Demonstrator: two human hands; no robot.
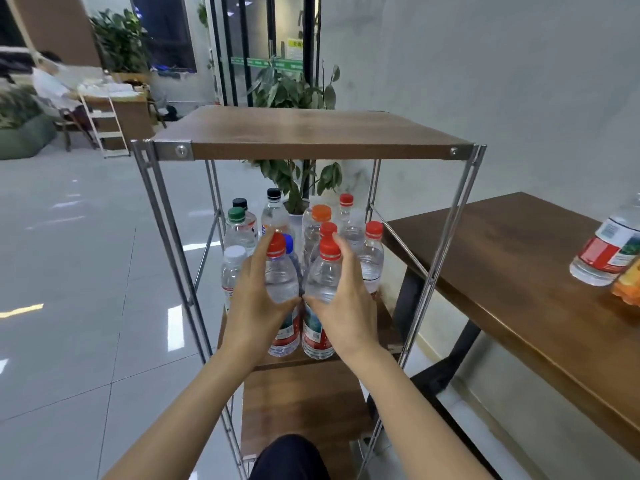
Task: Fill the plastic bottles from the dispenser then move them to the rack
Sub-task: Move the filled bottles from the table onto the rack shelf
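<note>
A metal rack (pixel 311 147) with wooden shelves stands in front of me. My left hand (pixel 254 303) grips a clear, water-filled bottle with a red cap (pixel 281 278) at the front of the middle shelf. Right beside it, my right hand (pixel 346 306) grips a second red-capped bottle (pixel 323 282). Both bottles stand upright with their bases on the shelf, near its front edge. Behind them stand several more bottles (pixel 313 226) with red, orange, green, black, blue and white caps.
A wooden table (pixel 502 271) stands to the right of the rack, with a red-labelled bottle (pixel 609 251) and an orange one (pixel 628 285) at its right edge. A potted plant (pixel 298 181) is behind the rack. A person sits at a desk far left. The floor is glossy tile.
</note>
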